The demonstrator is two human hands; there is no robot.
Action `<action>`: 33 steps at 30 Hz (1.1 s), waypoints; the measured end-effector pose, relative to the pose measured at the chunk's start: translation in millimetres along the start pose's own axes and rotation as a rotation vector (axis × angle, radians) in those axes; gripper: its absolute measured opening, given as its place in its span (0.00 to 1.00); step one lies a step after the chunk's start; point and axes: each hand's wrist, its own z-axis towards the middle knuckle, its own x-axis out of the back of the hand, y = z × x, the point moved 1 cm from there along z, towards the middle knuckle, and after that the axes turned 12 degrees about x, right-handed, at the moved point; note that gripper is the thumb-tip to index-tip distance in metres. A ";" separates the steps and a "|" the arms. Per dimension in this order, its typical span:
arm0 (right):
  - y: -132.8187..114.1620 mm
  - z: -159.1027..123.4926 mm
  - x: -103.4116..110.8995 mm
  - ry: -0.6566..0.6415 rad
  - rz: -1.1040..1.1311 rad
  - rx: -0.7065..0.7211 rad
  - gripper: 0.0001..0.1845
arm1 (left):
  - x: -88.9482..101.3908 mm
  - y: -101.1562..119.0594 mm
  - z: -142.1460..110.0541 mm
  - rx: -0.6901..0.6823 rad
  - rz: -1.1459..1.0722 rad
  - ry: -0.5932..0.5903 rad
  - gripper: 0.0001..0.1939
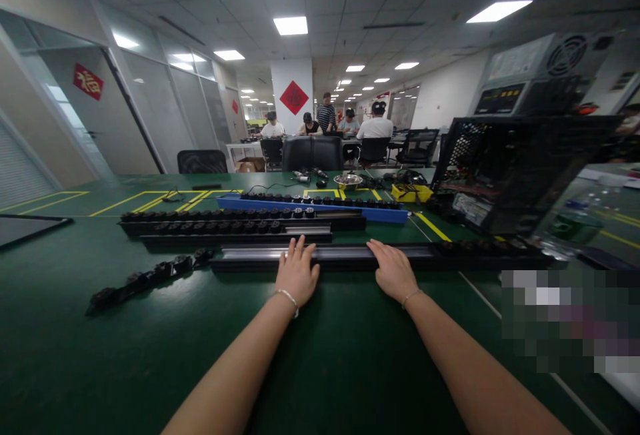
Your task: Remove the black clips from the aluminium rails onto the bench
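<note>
A long black rail [345, 255] with a shiny metal channel lies crosswise in front of me on the green table. My left hand [297, 273] lies over its left half, palm down with fingers apart. Farther right along the same rail, my right hand [393, 271] rests on its near edge with the fingers stretched out. Neither hand grips anything that I can see. Black roller-like pieces [483, 248] sit at the rail's right end. Off its left end, a loose row of similar black pieces [155, 276] lies slanted on the table.
Behind are two black rails [345, 223] with roller rows and a blue rail [360, 213]. A metal bowl [348, 181], yellow bin [411, 193] and cables stand farther back. An open computer case [520, 168] and a plastic bottle [575, 221] are right. People sit beyond.
</note>
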 end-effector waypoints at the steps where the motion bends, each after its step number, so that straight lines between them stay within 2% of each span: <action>1: 0.1 0.3 1.0 0.000 0.012 -0.004 0.32 | -5.9 9.6 -1.7 -0.014 -0.007 -0.006 0.27; 4: 3.0 2.5 6.3 0.049 0.041 -0.052 0.29 | -16.4 21.5 -4.8 -0.003 0.014 -0.003 0.27; 8: 18.2 2.5 17.6 0.266 -0.016 -0.201 0.24 | -19.3 18.1 -5.7 -0.025 0.023 0.013 0.27; 11: 36.6 -4.6 22.9 0.460 -0.133 -0.382 0.25 | -18.9 17.1 -6.3 -0.022 0.027 0.034 0.26; 13: 48.3 -11.0 22.6 0.526 -0.177 -0.523 0.27 | -18.4 18.5 -7.1 -0.008 0.034 0.051 0.26; 15: 56.4 -15.7 20.3 0.511 -0.184 -0.599 0.27 | -17.8 20.1 -7.7 -0.003 0.035 0.065 0.25; 18: 61.3 -18.3 17.6 0.451 -0.197 -0.621 0.26 | -17.0 21.4 -8.1 -0.007 0.027 0.073 0.24; 33: 60.1 -14.7 16.4 0.409 -0.168 -0.527 0.23 | -16.7 21.2 -7.3 -0.008 0.029 0.082 0.21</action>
